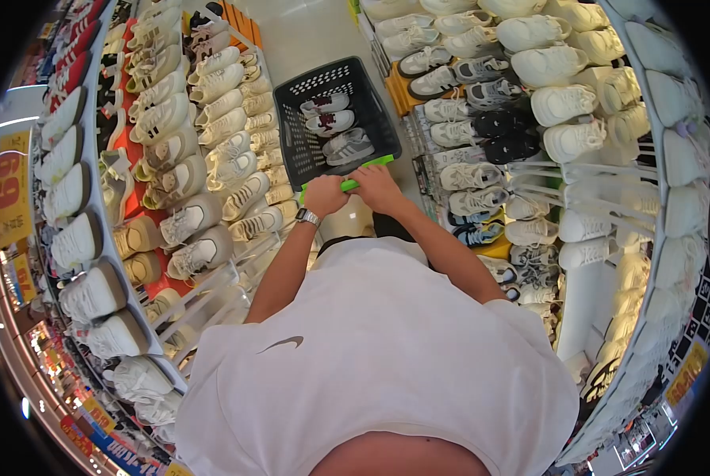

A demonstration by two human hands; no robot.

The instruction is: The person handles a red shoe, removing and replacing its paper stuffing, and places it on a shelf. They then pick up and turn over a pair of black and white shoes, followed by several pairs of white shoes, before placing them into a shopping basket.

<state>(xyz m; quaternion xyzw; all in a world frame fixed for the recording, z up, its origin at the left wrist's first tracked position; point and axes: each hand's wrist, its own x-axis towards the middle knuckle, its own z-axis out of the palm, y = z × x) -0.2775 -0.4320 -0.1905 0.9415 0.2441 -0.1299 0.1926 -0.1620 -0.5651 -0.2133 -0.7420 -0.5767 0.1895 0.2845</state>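
My left hand (pixel 326 196), with a metal watch on its wrist, is wrapped round the green handle (pixel 349 186) of a dark shopping basket cart. Beside it, my right hand (pixel 372 184) grips the same handle a little further right. The dark grey basket (pixel 286 127) stands in front of me, its far wall full of round holes. Inside lie a pair of white shoes with dark red details (pixel 330 122) and a pair of grey-white sneakers (pixel 349 148). What lies under the handle is mostly hidden by my arms and shirt.
Racks of mostly white shoes (pixel 222 83) line the left of the aisle. On the right, more shelves hold white, grey and black shoes (pixel 504 135). A yellow price sign (pixel 14 186) hangs at the far left. The pale aisle floor (pixel 311 32) runs on beyond the basket.
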